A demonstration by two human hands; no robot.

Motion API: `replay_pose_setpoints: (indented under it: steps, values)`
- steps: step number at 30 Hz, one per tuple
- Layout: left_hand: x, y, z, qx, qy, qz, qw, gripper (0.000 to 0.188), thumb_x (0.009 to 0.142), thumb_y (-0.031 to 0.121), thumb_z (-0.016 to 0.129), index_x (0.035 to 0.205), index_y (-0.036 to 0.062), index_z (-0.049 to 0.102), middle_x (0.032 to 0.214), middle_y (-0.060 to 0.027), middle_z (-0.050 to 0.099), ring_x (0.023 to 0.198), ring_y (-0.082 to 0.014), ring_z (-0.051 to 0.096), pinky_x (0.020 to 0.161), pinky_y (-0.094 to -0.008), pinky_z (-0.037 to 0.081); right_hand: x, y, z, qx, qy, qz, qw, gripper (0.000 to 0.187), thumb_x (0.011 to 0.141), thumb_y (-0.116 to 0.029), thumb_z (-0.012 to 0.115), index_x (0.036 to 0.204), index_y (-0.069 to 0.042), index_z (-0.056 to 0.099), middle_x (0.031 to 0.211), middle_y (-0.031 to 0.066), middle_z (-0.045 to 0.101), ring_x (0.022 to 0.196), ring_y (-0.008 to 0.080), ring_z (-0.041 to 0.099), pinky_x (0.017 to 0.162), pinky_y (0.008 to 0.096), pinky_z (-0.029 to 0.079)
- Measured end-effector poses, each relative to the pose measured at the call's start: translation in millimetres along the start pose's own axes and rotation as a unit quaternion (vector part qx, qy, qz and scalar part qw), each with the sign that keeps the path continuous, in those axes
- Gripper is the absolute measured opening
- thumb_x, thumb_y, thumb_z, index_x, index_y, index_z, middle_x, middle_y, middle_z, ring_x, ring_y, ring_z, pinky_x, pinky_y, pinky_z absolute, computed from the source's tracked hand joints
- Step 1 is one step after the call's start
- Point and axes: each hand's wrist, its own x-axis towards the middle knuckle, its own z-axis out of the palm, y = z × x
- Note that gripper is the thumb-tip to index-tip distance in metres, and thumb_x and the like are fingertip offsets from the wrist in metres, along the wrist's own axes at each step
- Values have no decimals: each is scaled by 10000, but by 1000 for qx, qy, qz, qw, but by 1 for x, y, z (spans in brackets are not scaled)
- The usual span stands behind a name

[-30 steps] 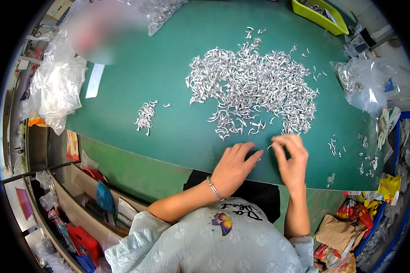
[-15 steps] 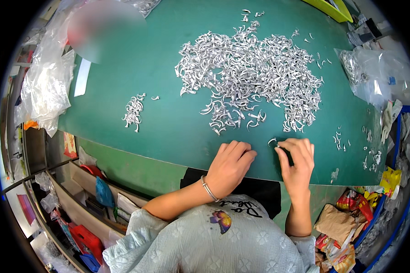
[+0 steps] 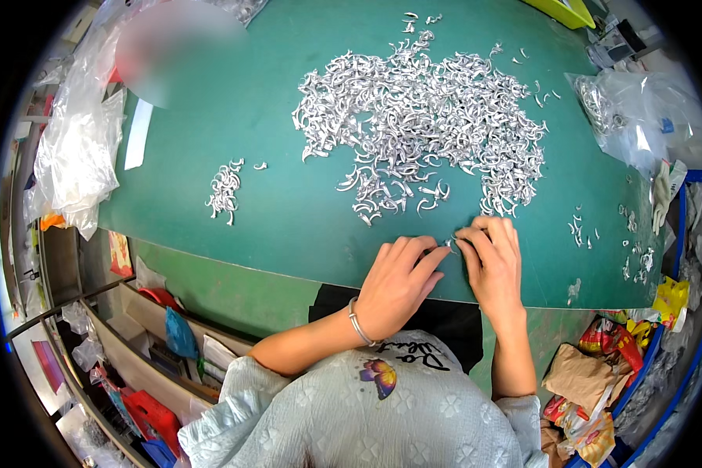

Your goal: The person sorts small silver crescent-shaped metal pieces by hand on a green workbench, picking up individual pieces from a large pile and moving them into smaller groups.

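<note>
Close to the near edge of the green table, my two hands almost meet at a small curved silver metal piece. My right hand pinches it between thumb and index finger. The index fingertip of my left hand comes up against the piece, while its thumb sits lower, apart from that fingertip. A wide heap of similar curved metal pieces spreads beyond my hands. A much smaller pile lies at the left.
Clear plastic bags hang over the left edge; another bag with metal pieces stands at the right. Several loose bits lie to the right of my right hand. A yellow-green tray is at the far right. Open drawers stand below left.
My right hand has moved left and slightly away from me with the curved metal piece. My left hand's index finger has stretched right to meet it. The view has shifted a little.
</note>
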Motion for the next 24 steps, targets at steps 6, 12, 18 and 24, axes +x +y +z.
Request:
replay_pose_setpoints:
  steps: [6, 12, 18, 24]
  values:
    - [-4, -3, 6, -13, -15, -3, 1000, 506, 759, 38, 750, 1237, 27, 585, 1164, -122, 561, 982, -294, 555, 828, -401, 444, -25, -17, -5, 16, -28, 4, 999, 152, 794, -29, 710, 938, -8, 665, 923, 90, 581, 851, 280, 552, 723, 392, 422]
    - [0, 6, 10, 2, -13, 25, 1000, 473, 784, 36, 720, 1234, 7, 579, 1200, -137, 549, 1063, -324, 548, 904, -422, 454, -4, 7, -16, 34, 107, 63, 992, 145, 844, 12, 648, 986, 0, 678, 964, 135, 641, 872, 318, 589, 782, 402, 457]
    - [-2, -5, 13, -5, -51, 56, 997, 391, 729, -49, 654, 1118, -20, 630, 1187, -147, 562, 1077, -333, 547, 914, -414, 472, -5, 9, 0, -56, 48, 44, 996, 201, 813, -33, 712, 1003, -42, 650, 992, 96, 589, 891, 288, 537, 764, 395, 411]
    - [-5, -10, 2, -34, -61, 65, 995, 420, 687, -93, 606, 1101, -31, 631, 1142, -149, 583, 1053, -336, 559, 907, -427, 489, -21, 13, -10, -16, 95, 91, 991, 166, 793, -40, 740, 945, -37, 672, 923, 76, 610, 857, 273, 556, 752, 383, 403]
